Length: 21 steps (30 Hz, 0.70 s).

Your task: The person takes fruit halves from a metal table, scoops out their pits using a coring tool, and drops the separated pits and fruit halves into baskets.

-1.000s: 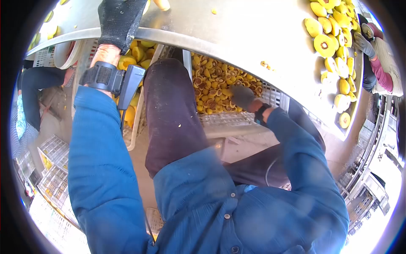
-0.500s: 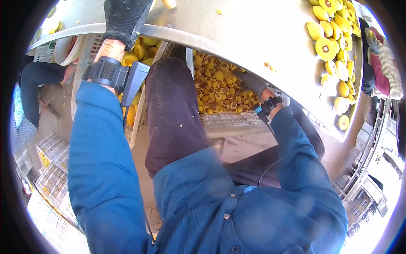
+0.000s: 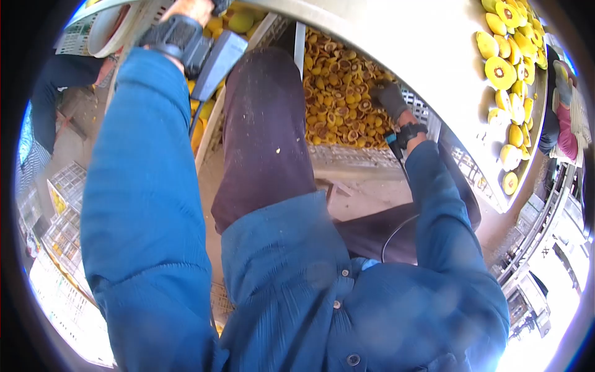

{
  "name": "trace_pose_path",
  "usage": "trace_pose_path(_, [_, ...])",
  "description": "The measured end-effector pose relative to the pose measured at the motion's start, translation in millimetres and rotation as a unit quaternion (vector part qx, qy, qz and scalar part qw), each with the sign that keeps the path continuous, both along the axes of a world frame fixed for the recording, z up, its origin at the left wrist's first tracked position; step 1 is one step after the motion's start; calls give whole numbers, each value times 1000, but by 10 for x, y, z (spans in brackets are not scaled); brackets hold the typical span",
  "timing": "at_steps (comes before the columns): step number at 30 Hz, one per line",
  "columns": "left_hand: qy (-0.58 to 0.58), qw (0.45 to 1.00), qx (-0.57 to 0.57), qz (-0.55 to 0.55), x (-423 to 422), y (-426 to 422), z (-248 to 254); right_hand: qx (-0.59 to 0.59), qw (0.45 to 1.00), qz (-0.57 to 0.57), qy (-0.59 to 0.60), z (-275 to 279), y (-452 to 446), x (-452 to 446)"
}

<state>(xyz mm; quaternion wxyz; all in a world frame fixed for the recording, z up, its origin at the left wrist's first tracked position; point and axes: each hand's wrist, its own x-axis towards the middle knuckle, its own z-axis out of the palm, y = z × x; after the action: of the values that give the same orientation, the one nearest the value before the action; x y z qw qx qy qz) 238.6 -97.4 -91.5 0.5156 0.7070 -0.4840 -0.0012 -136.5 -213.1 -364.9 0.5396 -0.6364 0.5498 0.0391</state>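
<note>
My left hand (image 3: 219, 6) is at the top edge of the view, near the rim of the metal table. Only the wrist and a bit of dark glove show; its fingers are out of sight. Below the table edge, my right hand (image 3: 390, 100) in a dark grey glove reaches over a crate (image 3: 356, 155) at its right side. Small cut yellow fruit pieces (image 3: 341, 93) with brown centres fill that crate. The right fingers are too dark and unclear to show whether they grip anything.
On the metal table (image 3: 396, 37), halved yellow fruit (image 3: 499, 73) lines the right side. Another crate of yellow fruit (image 3: 242, 22) stands left of my knee (image 3: 266, 124). Other people sit at far left and far right. Stacked crates (image 3: 65, 229) stand at lower left.
The view has shifted, and my left hand has moved up, mostly out of frame. My right hand has drawn back towards the crate's right side, uncovering more fruit pieces.
</note>
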Motion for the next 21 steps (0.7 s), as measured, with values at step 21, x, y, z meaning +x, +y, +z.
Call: trace_pose_path(21, [60,998,-19,-14,-19,-69,66,-191,885,333,264,122,577,551])
